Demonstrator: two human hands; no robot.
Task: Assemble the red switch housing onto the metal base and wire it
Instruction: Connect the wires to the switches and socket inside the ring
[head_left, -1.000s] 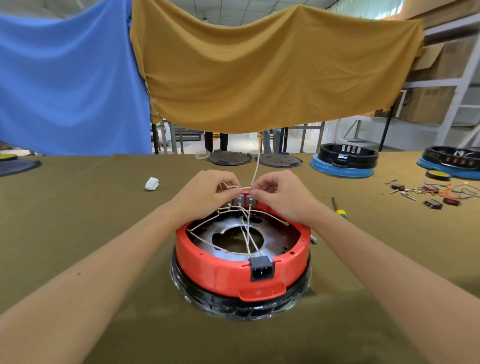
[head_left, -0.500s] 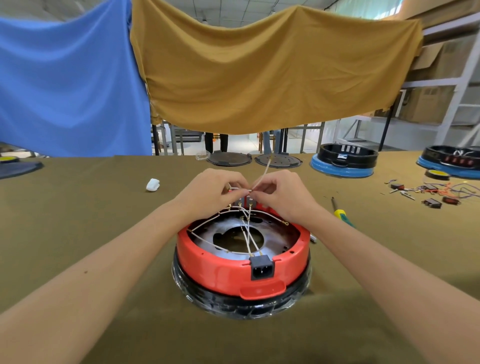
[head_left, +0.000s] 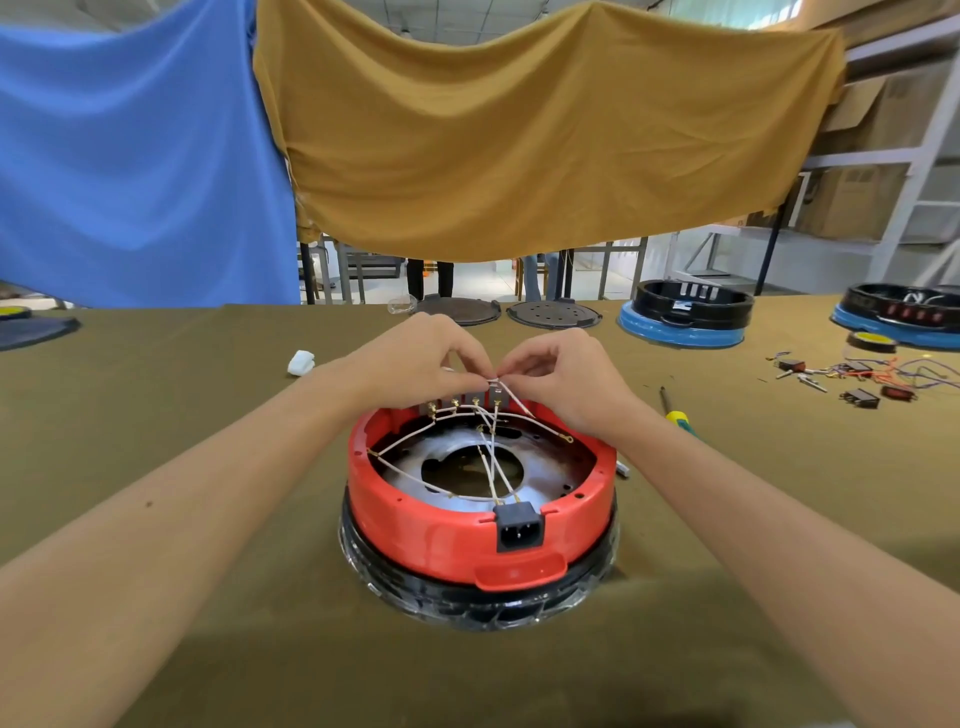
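A round red switch housing (head_left: 441, 535) sits on a black ring in the middle of the table, with a metal base (head_left: 540, 470) showing inside it. A black power socket (head_left: 519, 531) is set in its near wall. Several white wires (head_left: 491, 462) cross the inside and run up to a row of switch terminals (head_left: 470, 402) at the far rim. My left hand (head_left: 415, 361) and my right hand (head_left: 563, 376) meet just above those terminals. Both pinch the same white wire (head_left: 511, 396) where their fingertips touch.
A screwdriver with a yellow-green handle (head_left: 678, 415) lies right of the housing. Loose switches and coloured wires (head_left: 857, 376) are scattered at the far right. Two blue-and-black units (head_left: 685, 319), two dark discs (head_left: 553, 314) and a small white piece (head_left: 301, 362) lie farther back.
The long wire end that stood up between my hands a second ago now lies low over the terminals. Both hands have kept their place at the far rim.
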